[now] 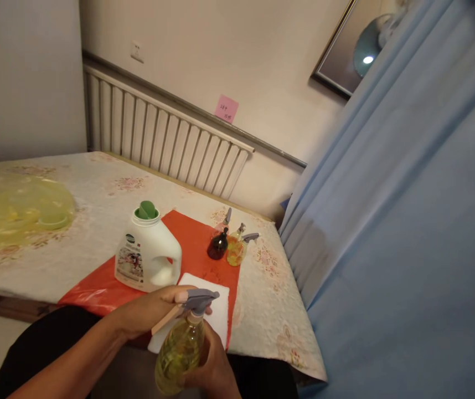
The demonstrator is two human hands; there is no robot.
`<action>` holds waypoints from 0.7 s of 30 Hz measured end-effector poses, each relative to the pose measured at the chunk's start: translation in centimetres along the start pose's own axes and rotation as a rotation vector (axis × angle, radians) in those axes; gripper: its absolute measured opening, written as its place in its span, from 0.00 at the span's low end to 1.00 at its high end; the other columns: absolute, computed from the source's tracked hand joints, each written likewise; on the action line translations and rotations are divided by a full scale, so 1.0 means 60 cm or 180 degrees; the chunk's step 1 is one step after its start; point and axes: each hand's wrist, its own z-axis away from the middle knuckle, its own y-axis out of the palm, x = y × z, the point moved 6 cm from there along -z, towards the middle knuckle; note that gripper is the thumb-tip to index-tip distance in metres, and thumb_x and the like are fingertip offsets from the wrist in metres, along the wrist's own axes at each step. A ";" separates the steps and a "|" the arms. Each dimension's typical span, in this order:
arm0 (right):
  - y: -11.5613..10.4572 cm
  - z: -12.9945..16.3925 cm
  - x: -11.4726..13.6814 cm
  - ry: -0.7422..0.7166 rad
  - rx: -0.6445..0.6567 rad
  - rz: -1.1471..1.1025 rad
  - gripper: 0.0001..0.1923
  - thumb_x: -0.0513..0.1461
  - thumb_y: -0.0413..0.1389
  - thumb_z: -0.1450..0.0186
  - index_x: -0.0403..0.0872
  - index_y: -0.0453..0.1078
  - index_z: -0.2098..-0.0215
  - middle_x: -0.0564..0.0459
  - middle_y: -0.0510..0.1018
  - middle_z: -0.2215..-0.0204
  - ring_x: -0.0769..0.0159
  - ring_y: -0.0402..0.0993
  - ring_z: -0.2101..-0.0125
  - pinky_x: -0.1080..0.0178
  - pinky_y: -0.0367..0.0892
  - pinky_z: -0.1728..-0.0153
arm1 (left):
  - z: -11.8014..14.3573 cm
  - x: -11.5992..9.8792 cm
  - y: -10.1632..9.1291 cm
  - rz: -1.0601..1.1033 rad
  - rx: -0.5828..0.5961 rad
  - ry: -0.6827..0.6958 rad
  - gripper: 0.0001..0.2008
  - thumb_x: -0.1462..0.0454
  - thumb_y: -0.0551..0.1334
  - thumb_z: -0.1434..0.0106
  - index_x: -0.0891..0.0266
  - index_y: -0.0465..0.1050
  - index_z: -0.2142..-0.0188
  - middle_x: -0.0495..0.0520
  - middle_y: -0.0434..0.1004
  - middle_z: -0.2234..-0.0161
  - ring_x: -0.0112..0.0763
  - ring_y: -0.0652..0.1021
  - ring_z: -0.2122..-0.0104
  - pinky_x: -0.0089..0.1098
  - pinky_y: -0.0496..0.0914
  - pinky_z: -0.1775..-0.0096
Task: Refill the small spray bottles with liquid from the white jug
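A clear spray bottle (180,350) of yellowish liquid is tilted in front of me, above my lap. My right hand (212,363) is wrapped round its body from the right. At the top, my left hand (158,310) grips the grey trigger head (199,301), thumb on its back; some of its fingers are hidden behind the bottle. Just beyond lies a white folded cloth (220,310) on a red plastic sheet (191,238). Left of it stands a large white jug (148,249) with a handle and a green piece (147,209) in its mouth.
Farther back on the red sheet stand small spray bottles, one dark (218,245) and one yellow (236,249). A yellow translucent sheet (17,210) lies on the flowered tablecloth (129,183) at left. A radiator (163,130) lines the wall; a blue curtain (378,221) hangs at right.
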 end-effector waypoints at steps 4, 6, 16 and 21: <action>-0.004 0.002 -0.009 0.0032 -0.0088 0.0034 0.50 0.45 0.76 0.70 0.47 0.69 0.49 0.49 0.79 0.60 0.49 0.75 0.57 0.53 0.71 0.56 | 0.004 0.006 0.035 0.0284 0.0773 -0.0371 0.18 0.50 0.68 0.47 0.58 0.82 0.62 0.59 0.83 0.60 0.50 0.80 0.58 0.39 0.72 0.55; -0.005 0.003 -0.011 0.0039 -0.0105 -0.0003 0.50 0.46 0.76 0.70 0.47 0.69 0.49 0.49 0.79 0.60 0.50 0.74 0.56 0.53 0.71 0.56 | 0.003 0.008 0.036 0.0173 0.0800 -0.0251 0.22 0.47 0.67 0.47 0.59 0.81 0.61 0.60 0.82 0.59 0.50 0.79 0.57 0.39 0.72 0.54; -0.009 0.002 0.017 -0.0127 -0.0119 -0.0059 0.46 0.46 0.74 0.65 0.46 0.69 0.48 0.47 0.79 0.57 0.50 0.75 0.56 0.54 0.71 0.57 | -0.018 0.048 0.033 -0.0073 -0.0120 0.0374 0.14 0.56 0.70 0.45 0.60 0.72 0.65 0.49 0.76 0.68 0.32 0.75 0.68 0.29 0.68 0.66; -0.023 0.004 0.004 -0.0021 -0.0271 0.0092 0.43 0.44 0.74 0.65 0.46 0.70 0.50 0.49 0.80 0.61 0.51 0.76 0.60 0.53 0.72 0.59 | -0.018 0.029 0.036 -0.0516 -0.0368 0.0579 0.11 0.62 0.71 0.47 0.58 0.70 0.68 0.46 0.76 0.68 0.34 0.76 0.63 0.29 0.67 0.60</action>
